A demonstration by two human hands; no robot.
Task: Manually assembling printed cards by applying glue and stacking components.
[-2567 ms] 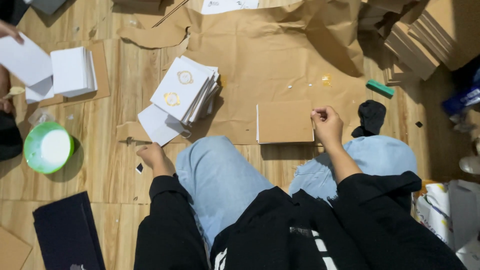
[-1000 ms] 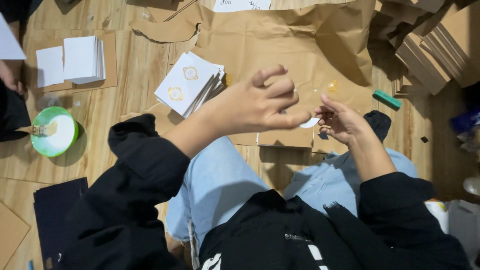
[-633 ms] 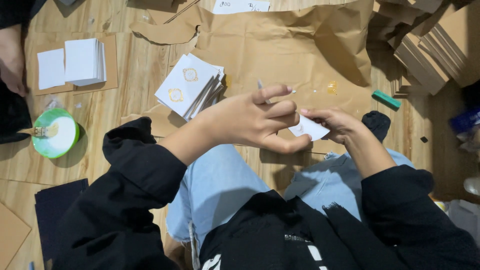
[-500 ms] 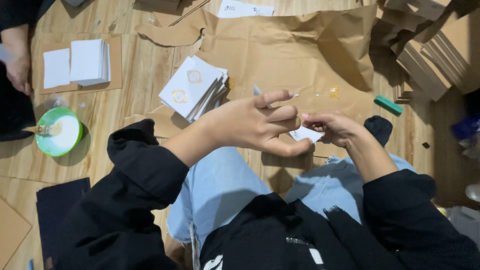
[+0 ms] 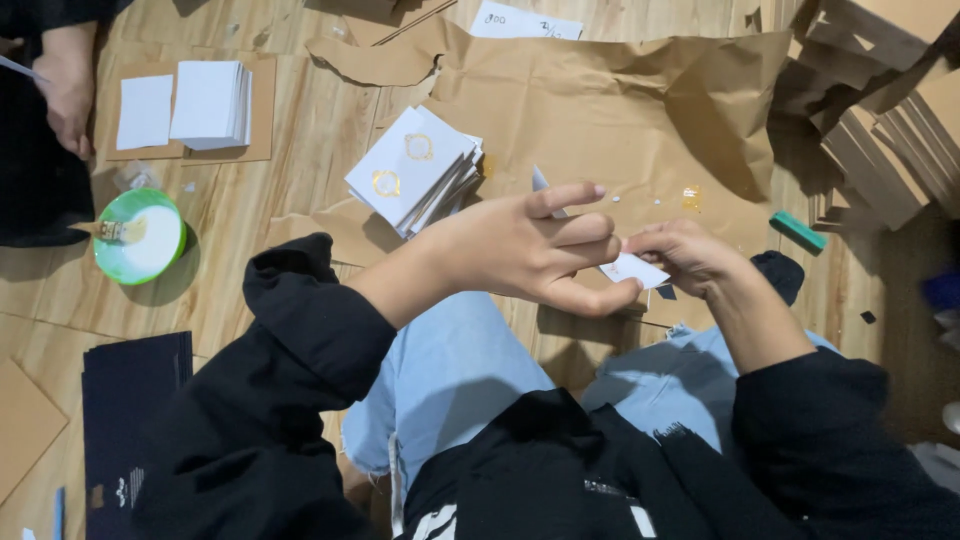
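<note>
I sit on a wooden floor in blue jeans and black sleeves. My left hand (image 5: 520,250) reaches across in front of me and pinches a small white paper piece (image 5: 635,270) between thumb and fingers. My right hand (image 5: 690,255) grips the same piece from the other side, its fingers curled around it. A thin white tip (image 5: 538,178) sticks up behind my left fingers. Beyond my hands, a fanned stack of white cards with gold emblems (image 5: 415,170) lies at the edge of a crumpled brown paper sheet (image 5: 620,110).
A green bowl of white glue with a brush (image 5: 140,235) stands at left. White card stacks (image 5: 205,100) rest on cardboard near another person's hand (image 5: 65,85). Cardboard pieces (image 5: 880,130) pile up at right beside a small green block (image 5: 798,230). A dark blue sheet (image 5: 130,400) lies lower left.
My left hand has risen from the floor and crossed over to meet my right hand. Both now hold the small white paper piece, and the hands have shifted slightly.
</note>
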